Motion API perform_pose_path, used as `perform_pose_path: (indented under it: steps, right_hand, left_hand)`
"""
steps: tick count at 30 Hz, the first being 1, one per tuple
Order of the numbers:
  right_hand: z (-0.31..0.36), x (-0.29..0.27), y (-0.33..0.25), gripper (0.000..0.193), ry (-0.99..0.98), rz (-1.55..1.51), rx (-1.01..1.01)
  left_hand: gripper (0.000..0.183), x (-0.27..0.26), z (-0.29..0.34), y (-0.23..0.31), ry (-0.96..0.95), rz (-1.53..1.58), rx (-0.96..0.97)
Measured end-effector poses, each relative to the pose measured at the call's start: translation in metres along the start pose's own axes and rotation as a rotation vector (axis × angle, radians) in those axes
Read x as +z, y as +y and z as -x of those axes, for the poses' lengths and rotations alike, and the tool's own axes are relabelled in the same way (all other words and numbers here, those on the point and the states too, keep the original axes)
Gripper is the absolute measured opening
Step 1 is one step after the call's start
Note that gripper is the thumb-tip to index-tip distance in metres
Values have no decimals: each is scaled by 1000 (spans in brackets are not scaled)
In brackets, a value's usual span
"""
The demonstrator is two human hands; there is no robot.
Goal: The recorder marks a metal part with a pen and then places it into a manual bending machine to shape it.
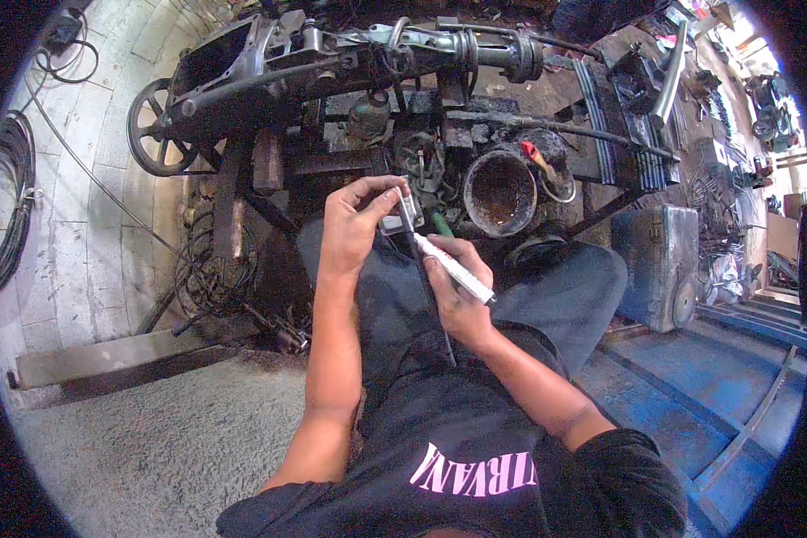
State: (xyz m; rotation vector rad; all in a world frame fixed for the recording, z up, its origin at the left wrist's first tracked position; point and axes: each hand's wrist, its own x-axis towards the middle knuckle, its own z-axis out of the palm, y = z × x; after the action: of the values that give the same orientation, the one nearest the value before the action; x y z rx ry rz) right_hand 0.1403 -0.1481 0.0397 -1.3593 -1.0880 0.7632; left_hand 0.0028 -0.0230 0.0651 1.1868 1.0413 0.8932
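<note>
My left hand is closed, thumb and fingers pinching the upper end of a long dark metal bar. The bar slants down toward my lap. Against its top, by my left fingertips, is a small silvery metal piece, whose kind I cannot make out. Closed around a white marker pen is my right hand. The pen's tip points up and left, close to the bar just below my left fingers; whether it touches cannot be told.
Beyond my hands lies a large greasy machine assembly with a handwheel. A round dirty bucket and a red-and-yellow-handled brush are nearby. Coiled cable lies left; a grey case stands right.
</note>
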Motion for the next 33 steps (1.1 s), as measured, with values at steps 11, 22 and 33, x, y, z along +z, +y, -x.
perform_pose_path:
  steps: [11,22,33]
  right_hand:
    - [-2,-2,-7,24,-29,32,-25]
    - [1,-2,-3,25,1,38,52]
    - [-2,-1,-7,25,-66,37,-82]
  left_hand:
    - [23,-2,0,-1,-44,83,-23]
    - [21,-5,-3,-12,-63,220,-36]
    - [22,-3,0,-7,-25,59,14]
